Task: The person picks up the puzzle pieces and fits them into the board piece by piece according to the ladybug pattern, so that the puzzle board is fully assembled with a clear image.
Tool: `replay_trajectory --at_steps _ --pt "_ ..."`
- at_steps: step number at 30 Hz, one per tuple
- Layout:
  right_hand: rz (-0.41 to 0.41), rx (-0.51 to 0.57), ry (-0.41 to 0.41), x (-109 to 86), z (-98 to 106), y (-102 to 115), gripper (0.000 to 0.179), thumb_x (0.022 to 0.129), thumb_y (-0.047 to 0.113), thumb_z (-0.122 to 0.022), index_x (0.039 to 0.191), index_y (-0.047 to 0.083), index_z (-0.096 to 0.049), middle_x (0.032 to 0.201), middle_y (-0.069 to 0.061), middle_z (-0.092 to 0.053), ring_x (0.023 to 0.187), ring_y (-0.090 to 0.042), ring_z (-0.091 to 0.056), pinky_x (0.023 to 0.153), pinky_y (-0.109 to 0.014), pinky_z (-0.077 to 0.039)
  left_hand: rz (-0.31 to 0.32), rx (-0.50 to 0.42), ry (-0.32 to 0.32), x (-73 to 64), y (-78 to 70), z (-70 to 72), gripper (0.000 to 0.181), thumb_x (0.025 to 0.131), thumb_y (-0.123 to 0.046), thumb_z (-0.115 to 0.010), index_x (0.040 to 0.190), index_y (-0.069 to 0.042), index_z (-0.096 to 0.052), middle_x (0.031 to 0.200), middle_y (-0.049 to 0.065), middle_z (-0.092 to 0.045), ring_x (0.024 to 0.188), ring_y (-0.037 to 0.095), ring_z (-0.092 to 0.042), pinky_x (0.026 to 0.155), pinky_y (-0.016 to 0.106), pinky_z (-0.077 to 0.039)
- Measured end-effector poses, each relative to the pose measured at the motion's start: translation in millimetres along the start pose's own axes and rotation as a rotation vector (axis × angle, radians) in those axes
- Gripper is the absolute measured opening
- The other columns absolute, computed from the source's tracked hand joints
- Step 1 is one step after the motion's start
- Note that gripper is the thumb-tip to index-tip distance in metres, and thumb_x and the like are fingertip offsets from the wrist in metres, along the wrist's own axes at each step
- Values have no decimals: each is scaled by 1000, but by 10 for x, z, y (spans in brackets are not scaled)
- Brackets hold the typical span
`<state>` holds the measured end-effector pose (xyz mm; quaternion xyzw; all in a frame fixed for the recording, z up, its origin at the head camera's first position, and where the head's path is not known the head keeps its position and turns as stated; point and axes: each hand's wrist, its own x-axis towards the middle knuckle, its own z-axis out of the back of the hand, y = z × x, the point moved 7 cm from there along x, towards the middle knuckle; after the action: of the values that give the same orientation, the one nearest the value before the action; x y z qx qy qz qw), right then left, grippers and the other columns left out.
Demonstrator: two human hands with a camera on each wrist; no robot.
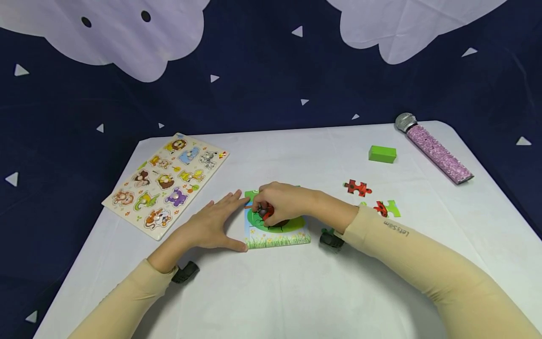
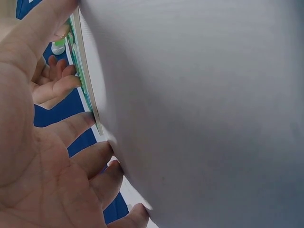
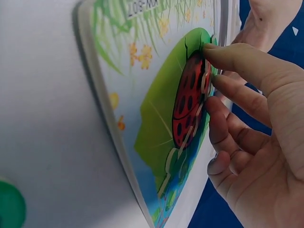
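A ladybug jigsaw puzzle board lies on the table between both hands, its picture showing a red ladybug on a green leaf. My right hand reaches over it and pinches a puzzle piece at the ladybug's body, thumb and fingertips at its edge. Pale edges of pieces stand out along the picture in the right wrist view. My left hand is spread flat at the board's left side, thumb at the near corner and index finger at the far one. In the left wrist view the board's edge runs between thumb and index finger.
Two loose puzzle pieces, a red one and a red-green one, lie right of the board. Behind them are a green block and a pink glitter microphone. An animal peg puzzle lies at the left.
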<state>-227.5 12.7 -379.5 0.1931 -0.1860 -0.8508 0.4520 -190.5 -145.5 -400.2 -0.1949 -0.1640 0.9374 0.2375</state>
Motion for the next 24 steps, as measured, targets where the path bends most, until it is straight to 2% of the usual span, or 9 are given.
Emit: replay_trajectory --at_steps 10,24 --pt "2 25 -4 7 -9 -7 42 92 21 -86 132 14 -76 113 -2 -70 97 -13 -62 84 -26 -55 -6 -4 -3 -3 -1 5 124 76 -63 -91 172 -19 -27 182 11 -14 168 39 -15 132 73 -15" --pt "-4 32 14 7 2 -6 43 93 19 -85 134 13 -76 111 -3 -70 96 -15 -63 83 -25 -54 -5 -3 -5 0 -3 7 123 76 -64 -90 172 -20 -27 182 10 -15 169 37 -16 132 73 -15"
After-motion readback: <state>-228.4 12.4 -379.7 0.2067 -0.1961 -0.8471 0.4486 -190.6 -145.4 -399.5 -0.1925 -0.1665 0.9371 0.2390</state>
